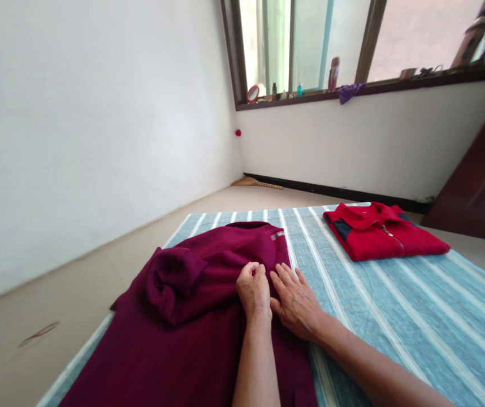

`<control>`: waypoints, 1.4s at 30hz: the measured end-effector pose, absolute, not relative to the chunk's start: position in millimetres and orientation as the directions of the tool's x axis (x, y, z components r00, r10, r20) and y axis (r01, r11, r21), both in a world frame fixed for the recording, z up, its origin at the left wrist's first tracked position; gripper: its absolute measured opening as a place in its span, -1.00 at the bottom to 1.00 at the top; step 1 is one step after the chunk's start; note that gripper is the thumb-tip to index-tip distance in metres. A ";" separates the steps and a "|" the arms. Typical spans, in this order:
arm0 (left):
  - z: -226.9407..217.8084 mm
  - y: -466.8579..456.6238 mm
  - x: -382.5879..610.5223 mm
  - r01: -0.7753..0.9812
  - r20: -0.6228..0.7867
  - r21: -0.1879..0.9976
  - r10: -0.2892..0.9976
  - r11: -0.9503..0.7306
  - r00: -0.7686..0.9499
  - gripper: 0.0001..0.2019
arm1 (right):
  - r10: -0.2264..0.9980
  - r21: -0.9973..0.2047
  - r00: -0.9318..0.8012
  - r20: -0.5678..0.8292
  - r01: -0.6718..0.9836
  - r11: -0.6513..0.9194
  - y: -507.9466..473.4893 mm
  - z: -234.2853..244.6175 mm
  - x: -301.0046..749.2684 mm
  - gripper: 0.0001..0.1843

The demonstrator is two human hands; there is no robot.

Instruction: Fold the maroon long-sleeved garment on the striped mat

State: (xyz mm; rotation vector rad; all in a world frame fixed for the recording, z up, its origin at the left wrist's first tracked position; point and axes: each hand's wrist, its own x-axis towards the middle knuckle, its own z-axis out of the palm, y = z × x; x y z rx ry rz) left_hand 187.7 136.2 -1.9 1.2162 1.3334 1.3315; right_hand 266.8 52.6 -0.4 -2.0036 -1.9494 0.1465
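"What's in front of you?"

"A maroon long-sleeved shirt (191,356) lying flat on a blue-and-white striped mat (412,322), which is on the floor (73,282). The shirt takes up the near left part of the mat and reaches its left edge. One sleeve (170,285) is folded back across the shirt's body."

"Where are your hands?"

"Both are on the shirt, close together. My left hand (253,294) is near the middle, with its fingers (249,270) curled and bunched, tips down on the maroon cloth. I can't tell whether they're pinching a fold or only pressing on it. My right hand (295,302) is just beside it, lying flatter, with its fingers (287,277) spread and resting along the shirt's right side."

"What else is around you?"

"A folded red zip jacket (384,234) lies farther up the same mat to the right, well apart from the shirt. Past the mat, a straw broom (255,182) lies on the floor by the wall. The windowsill (395,85) holds a round mirror (252,93) and a spray can (333,73), and a purple cloth (347,92) hangs over its edge. A dark red door (475,175) stands at the right."
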 end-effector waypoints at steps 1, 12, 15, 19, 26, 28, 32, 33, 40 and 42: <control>-2.4 136.5 187.9 0.055 0.057 0.997 0.988 -0.049 -0.145 -0.89 | 0.980 -0.308 0.048 0.193 0.951 0.014 52.3 1.2 265.7 -0.42; -9.5 140.2 188.1 0.015 0.042 0.999 0.989 -0.040 -0.139 -0.85 | 0.978 -0.350 -0.078 0.193 0.926 0.143 48.9 -11.0 250.4 -0.39; -8.1 138.5 188.2 0.003 0.037 0.999 0.990 -0.037 -0.136 -0.83 | 0.981 -0.307 -0.084 0.175 0.942 0.136 49.1 -17.3 250.7 -0.39; -7.2 137.6 187.7 -0.011 0.030 0.999 0.991 -0.032 -0.128 -0.82 | 0.982 -0.282 -0.091 0.163 0.950 0.134 48.0 -15.5 250.6 -0.38; -5.3 135.1 186.6 -0.035 0.030 0.999 0.992 -0.035 -0.126 -0.81 | 0.986 -0.283 -0.093 0.138 0.950 0.129 46.1 -10.2 249.4 -0.36; -3.8 134.3 186.5 -0.038 0.029 0.999 0.991 -0.034 -0.127 -0.82 | 0.987 -0.284 -0.093 0.133 0.950 0.128 45.7 -9.0 249.1 -0.36; 0.1 133.0 186.3 -0.042 0.024 0.999 0.991 -0.030 -0.130 -0.82 | 0.987 -0.290 -0.089 0.132 0.949 0.125 44.8 -6.6 248.5 -0.37; 1.1 132.7 186.2 -0.043 0.023 0.999 0.991 -0.029 -0.132 -0.82 | 0.987 -0.292 -0.089 0.134 0.948 0.125 44.7 -6.4 248.4 -0.37; 7.8 130.5 186.1 -0.051 0.014 0.998 0.990 -0.022 -0.139 -0.80 | 0.985 -0.290 -0.090 0.145 0.948 0.129 46.1 -9.3 248.5 -0.36; 9.8 129.5 186.4 -0.056 0.012 0.998 0.990 -0.020 -0.138 -0.80 | 0.985 -0.289 -0.090 0.147 0.948 0.130 46.2 -9.7 248.5 -0.35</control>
